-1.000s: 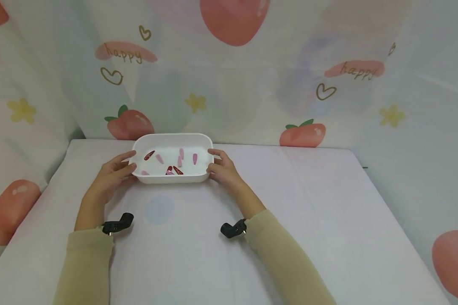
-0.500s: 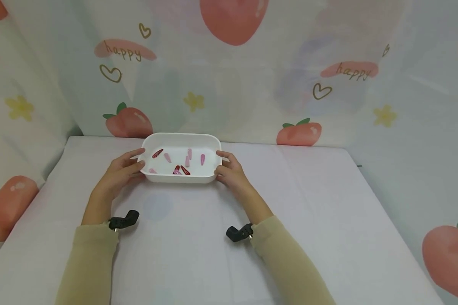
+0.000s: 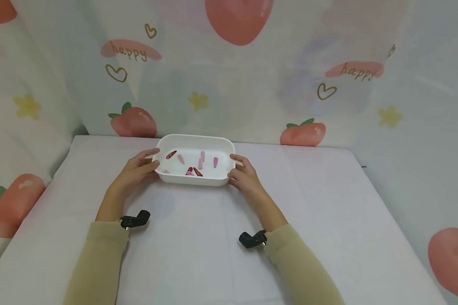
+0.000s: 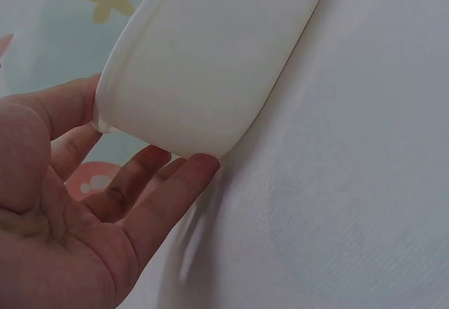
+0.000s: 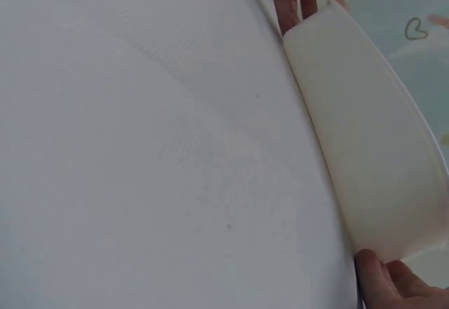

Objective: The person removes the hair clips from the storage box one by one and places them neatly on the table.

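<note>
A white rectangular plastic tray (image 3: 194, 181) with rounded corners is near the back of the table. My left hand (image 3: 137, 171) grips its left end, and my right hand (image 3: 248, 176) grips the right end. Inside lie several snap hair clips, some dark red (image 3: 171, 154), others pink (image 3: 215, 162). In the left wrist view the tray's outer wall (image 4: 203, 63) fills the top, with fingers at its rim and under its lower edge. The right wrist view shows the tray's long side (image 5: 372, 126), a hand at each end; the clips are hidden there.
A white cloth covers the table (image 3: 191, 245). Behind it hangs a curtain (image 3: 244, 93) printed with peaches, flowers and hearts, close to the tray's far side. Black wrist cameras (image 3: 136, 219) sit at both sleeve cuffs.
Both hands have moved the tray to the right along the back of the table. The clips keep about the same places inside it, and the grip at both ends looks unchanged.
</note>
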Demonstrator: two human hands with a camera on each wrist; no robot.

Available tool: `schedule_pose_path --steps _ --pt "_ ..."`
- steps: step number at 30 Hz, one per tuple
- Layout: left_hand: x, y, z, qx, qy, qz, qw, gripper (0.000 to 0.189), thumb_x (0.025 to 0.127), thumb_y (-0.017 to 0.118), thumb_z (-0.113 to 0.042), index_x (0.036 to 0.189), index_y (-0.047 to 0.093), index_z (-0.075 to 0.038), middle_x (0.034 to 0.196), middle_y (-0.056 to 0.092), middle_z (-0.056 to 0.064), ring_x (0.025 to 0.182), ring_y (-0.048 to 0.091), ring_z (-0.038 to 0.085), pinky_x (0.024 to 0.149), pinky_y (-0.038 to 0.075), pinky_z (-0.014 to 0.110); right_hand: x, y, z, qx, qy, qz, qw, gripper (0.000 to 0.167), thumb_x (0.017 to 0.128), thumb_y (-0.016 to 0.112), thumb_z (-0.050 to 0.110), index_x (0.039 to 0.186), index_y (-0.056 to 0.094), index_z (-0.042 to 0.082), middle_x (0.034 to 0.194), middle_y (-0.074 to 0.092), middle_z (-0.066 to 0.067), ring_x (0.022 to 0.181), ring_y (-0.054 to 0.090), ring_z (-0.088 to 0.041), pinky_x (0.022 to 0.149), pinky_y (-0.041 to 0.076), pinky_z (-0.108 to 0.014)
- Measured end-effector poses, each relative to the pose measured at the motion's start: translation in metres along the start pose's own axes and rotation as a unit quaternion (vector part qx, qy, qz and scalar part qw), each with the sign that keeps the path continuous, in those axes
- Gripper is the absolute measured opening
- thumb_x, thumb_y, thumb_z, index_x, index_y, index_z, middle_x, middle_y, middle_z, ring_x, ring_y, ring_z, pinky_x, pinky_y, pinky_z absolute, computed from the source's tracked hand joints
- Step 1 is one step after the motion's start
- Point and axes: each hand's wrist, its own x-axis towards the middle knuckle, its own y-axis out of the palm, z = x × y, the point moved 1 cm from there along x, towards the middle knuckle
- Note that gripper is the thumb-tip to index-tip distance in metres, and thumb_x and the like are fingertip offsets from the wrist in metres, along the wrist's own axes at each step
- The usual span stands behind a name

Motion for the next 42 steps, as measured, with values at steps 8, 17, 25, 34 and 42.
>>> schedule_pose_path --steps 8,17,25,34,42 --pt "0.004 0.011 -0.005 0.005 0.007 0.012 0.9999 0.057 0.102 0.059 -0.021 0.154 0.037 -0.017 0.141 0.043 0.022 0.108 0.059 0.022 0.104 0.051 0.039 -0.007 -0.02 -0.001 0.008 0.001 0.011 0.9999 0.066 0.086 0.054 -0.004 0.148 0.042 0.015 0.146 0.045 -0.02 0.12 0.055 -0.032 0.097 0.055 -0.037" --pt "0.002 0.025 -0.002 -0.012 0.01 0.018 0.9997 0.052 0.105 0.053 -0.022 0.153 0.038 -0.014 0.144 0.044 0.025 0.109 0.062 0.027 0.101 0.052 0.046 -0.014 -0.037 -0.002 0.0 0.008 0.039 0.9992 0.061 0.089 0.055 -0.002 0.146 0.039 0.014 0.148 0.041 -0.021 0.114 0.055 -0.028 0.09 0.057 -0.029" --pt "0.006 0.028 -0.001 -0.027 0.008 0.029 0.9992 0.05 0.104 0.055 -0.025 0.15 0.04 -0.012 0.143 0.043 0.025 0.108 0.063 0.027 0.096 0.055 0.044 -0.015 -0.043 -0.002 -0.003 0.007 0.04 0.9992 0.062 0.089 0.054 -0.002 0.147 0.037 0.013 0.148 0.039 -0.022 0.117 0.055 -0.03 0.097 0.055 -0.035" --pt "0.007 0.039 -0.001 -0.034 0.009 0.071 0.9968 0.05 0.102 0.058 -0.02 0.147 0.039 -0.007 0.136 0.042 0.025 0.109 0.062 0.029 0.095 0.055 0.046 -0.024 -0.062 -0.002 -0.078 -0.007 0.039 0.9962 0.055 0.091 0.051 0.002 0.143 0.038 0.012 0.142 0.043 -0.023 0.115 0.056 -0.032 0.101 0.053 -0.042" --pt "0.007 0.055 -0.003 -0.035 -0.004 0.092 0.9952 0.044 0.101 0.058 -0.015 0.141 0.043 -0.007 0.126 0.045 0.018 0.107 0.062 0.028 0.092 0.057 0.046 -0.031 -0.09 0.006 -0.149 -0.002 0.082 0.9855 0.057 0.092 0.053 0.003 0.145 0.034 0.009 0.141 0.043 -0.027 0.111 0.059 -0.032 0.099 0.054 -0.04"
